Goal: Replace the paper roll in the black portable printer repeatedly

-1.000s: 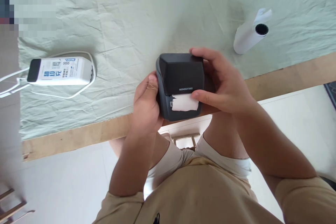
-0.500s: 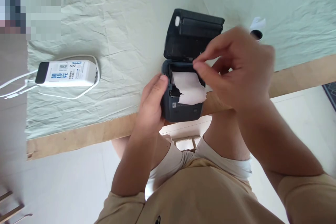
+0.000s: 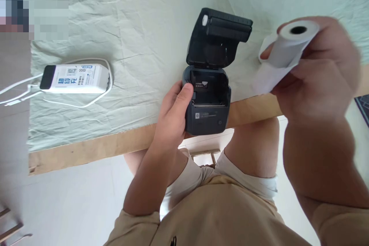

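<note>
My left hand (image 3: 172,117) is closed around the left side of a dark grey label printer (image 3: 208,121), its thumb on the rim. The printer's lid (image 3: 221,42) is hinged up and tilted back, and its paper bay holds no roll. Over to the right, my right hand (image 3: 324,71) grips a white paper roll (image 3: 288,50) with a dark core hole facing up. A loose end of paper hangs from the roll, slightly blurred. Some of the right fingers are hidden behind the roll.
On the left of the green cloth (image 3: 138,27) lies a white box-shaped charger (image 3: 77,78) with a black end and white cables (image 3: 21,86). A wooden table edge (image 3: 95,144) runs along the near side, above my legs.
The torn white paper has left the printer's bay. My right hand has moved right, away from the printer, and now holds the paper roll. My left hand and the printer have shifted slightly right.
</note>
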Demonstrator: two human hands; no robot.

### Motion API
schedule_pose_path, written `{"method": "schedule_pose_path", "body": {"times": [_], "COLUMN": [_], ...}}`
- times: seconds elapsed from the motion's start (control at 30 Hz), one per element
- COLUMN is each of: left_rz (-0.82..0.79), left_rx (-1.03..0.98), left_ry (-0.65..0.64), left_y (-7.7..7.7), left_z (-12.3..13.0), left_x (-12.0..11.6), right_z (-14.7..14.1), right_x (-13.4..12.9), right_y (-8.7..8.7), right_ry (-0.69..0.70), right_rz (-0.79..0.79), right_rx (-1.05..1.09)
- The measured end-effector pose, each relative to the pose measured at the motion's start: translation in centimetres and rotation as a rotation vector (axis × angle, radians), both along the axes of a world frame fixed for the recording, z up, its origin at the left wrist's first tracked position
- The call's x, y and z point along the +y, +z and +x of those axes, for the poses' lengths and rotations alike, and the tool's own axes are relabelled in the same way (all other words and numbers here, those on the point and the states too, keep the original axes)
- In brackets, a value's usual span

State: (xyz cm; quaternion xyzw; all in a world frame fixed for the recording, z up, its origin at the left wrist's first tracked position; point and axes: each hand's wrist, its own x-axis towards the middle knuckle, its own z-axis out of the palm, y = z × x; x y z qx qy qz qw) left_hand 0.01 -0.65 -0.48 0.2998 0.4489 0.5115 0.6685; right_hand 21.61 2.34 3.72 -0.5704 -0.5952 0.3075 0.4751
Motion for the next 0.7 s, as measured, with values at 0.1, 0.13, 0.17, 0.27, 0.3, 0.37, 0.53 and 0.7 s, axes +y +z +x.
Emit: {"method": "schedule_pose_path", "body": {"times": [0.1, 0.13, 0.17, 0.27, 0.3, 0.37, 0.53, 0.7], "left_rz": [-0.007, -0.005, -0.004, -0.006, -0.006, -0.007, -0.001, 0.01], "left_rx": [0.017, 0.021, 0.024, 0.025, 0.023, 0.023, 0.03, 0.057], "left_ry": [0.012, 0.019, 0.023, 0.022, 0.017, 0.012, 0.028, 0.031], "left_y": [0.1, 0.0, -0.1, -0.3, -0.3, -0.3, -0.1, 0.0], "left_z": [0.0, 0.0, 0.0, -0.1, -0.1, -0.1, 0.0, 0.0], "left_x": [0.0, 0.0, 0.0, -0.1, -0.1, -0.1, 0.0, 0.0], "right_z": [1.2, 1.5, 1.8, 2.5, 2.6, 2.8, 2.7, 4.8], "right_x": [0.5, 0.7, 0.8, 1.0, 1.2, 1.6, 2.2, 1.8], "right_y": [-3.0, -3.8, -4.3, -4.8, -4.8, -5.0, -5.8, -5.7], "right_ry": [-0.057, -0.055, -0.051, 0.006, 0.026, 0.048, 0.041, -0.147], "right_rz": [-0.016, -0.01, 0.015, 0.153, 0.203, 0.236, 0.12, 0.45], "right_rx": [0.165, 0.112, 0.02, -0.302, -0.382, -0.476, -0.56, -0.495]}}
